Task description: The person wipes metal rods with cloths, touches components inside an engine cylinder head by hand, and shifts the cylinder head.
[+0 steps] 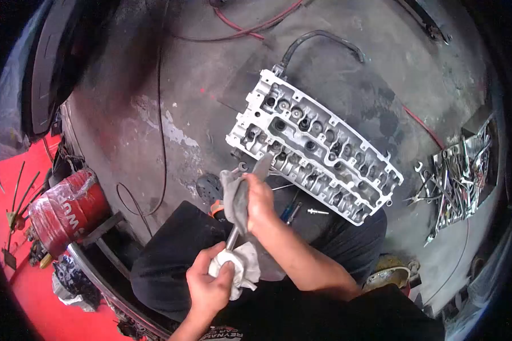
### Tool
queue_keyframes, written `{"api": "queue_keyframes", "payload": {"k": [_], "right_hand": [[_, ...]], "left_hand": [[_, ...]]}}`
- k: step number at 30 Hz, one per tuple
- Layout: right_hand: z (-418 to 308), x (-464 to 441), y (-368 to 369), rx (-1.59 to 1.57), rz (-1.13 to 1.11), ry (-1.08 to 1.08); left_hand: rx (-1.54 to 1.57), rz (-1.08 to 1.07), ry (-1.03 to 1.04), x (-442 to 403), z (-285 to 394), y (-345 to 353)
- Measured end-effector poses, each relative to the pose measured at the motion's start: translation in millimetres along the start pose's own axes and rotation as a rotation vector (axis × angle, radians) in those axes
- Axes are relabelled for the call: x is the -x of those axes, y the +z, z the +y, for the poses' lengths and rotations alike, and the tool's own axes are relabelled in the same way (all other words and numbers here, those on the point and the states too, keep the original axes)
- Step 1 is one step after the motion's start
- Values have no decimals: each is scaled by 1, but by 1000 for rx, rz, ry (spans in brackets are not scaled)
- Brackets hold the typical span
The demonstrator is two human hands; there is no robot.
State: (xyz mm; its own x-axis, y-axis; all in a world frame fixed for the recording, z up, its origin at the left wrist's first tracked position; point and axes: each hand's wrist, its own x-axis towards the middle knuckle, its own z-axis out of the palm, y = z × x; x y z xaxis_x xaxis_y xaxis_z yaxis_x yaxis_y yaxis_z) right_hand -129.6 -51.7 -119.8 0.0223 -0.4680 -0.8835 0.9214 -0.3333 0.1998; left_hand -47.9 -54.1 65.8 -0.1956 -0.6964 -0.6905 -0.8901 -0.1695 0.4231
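Note:
A metal rod (pixel 231 238) runs between my two hands, and its ends are hidden by cloth. My left hand (pixel 209 281) is closed around a bunched white cloth (pixel 246 267) at the rod's lower end. Higher up, my right hand (pixel 259 206) grips a grey rag (pixel 234 196) that wraps the rod. Just beyond my right hand lies a silver cylinder head (pixel 318 145), slanted from upper left to lower right, its cavities facing up. Close to the rag, the open jaw of a wrench (pixel 242 167) shows.
Several wrenches and other tools lie on a tool tray (pixel 475 153) at right. A curved black hose (pixel 324 35) touches the head's far end. Screwdrivers (pixel 293 211) and a small metal part (pixel 317 211) lie near my knees. A red drum (pixel 68 210) stands left; a bowl (pixel 389 277) sits lower right.

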Motion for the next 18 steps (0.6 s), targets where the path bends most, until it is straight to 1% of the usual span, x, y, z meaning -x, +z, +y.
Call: {"api": "queue_keyframes", "payload": {"k": [1,2,3,4,6,7,8,9,11,13,14,16,18], "right_hand": [[6,7,-1,92,-6,-73],[23,-6,-12,52,-30,-166],[29,-4,-5,12,-52,-250],[29,3,-8,26,-56,-244],[15,21,-9,165,-112,-209],[15,19,-13,143,-127,-205],[12,19,-16,170,-119,-241],[9,18,-18,195,-108,-279],[7,10,-22,170,-85,-277],[2,8,-24,146,-70,-209],[1,8,-22,129,-52,-184],[1,7,-21,145,-52,-210],[5,5,-21,169,-54,-228]], "left_hand": [[11,-2,5,7,-16,0],[63,33,49,12,-36,0],[112,72,85,15,-46,1],[155,82,63,19,-53,4],[243,72,32,22,-66,9],[280,63,24,23,-70,13],[247,50,70,21,-74,15],[256,49,69,19,-74,16],[256,21,46,16,-69,19],[269,8,27,14,-68,19],[227,3,48,12,-67,19],[186,-6,70,11,-67,18],[253,-12,35,11,-68,16]]}}
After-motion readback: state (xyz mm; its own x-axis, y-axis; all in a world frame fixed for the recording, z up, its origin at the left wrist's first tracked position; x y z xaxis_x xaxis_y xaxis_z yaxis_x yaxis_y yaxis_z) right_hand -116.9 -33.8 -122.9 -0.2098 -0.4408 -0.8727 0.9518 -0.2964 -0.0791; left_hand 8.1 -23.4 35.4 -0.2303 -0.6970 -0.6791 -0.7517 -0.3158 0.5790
